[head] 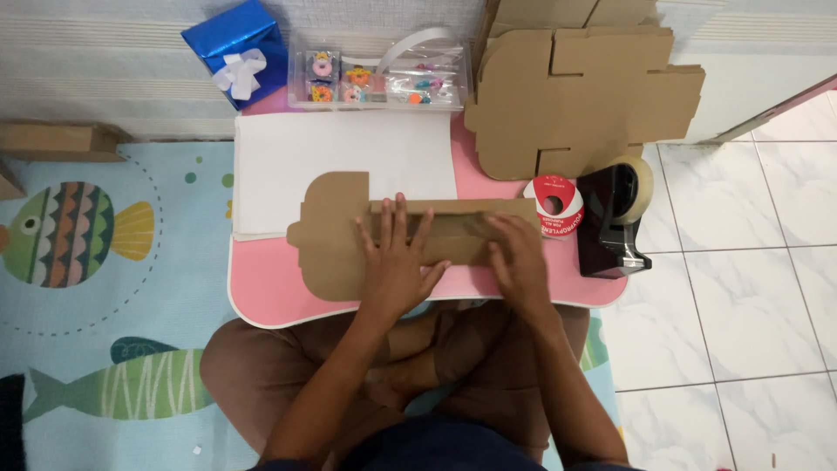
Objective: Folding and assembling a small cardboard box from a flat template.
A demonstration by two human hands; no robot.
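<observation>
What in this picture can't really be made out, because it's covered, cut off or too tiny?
- Cardboard sheet: its middle is covered by the left hand and right hand, head view.
- Stacked cardboard blanks: cut off by the top edge.
- Clear plastic box: its small colourful items are too small to identify.
- Tape dispenser: its far side is hidden by its own body.

A cardboard blank [349,235] lies on the desk [261,288], both hands on it: left hand [394,262], right hand [519,262]. Paper [340,161] lies behind it. Right of it sit a tape roll [554,206] and dispenser [615,222]; more cardboard [575,105] behind those.
</observation>
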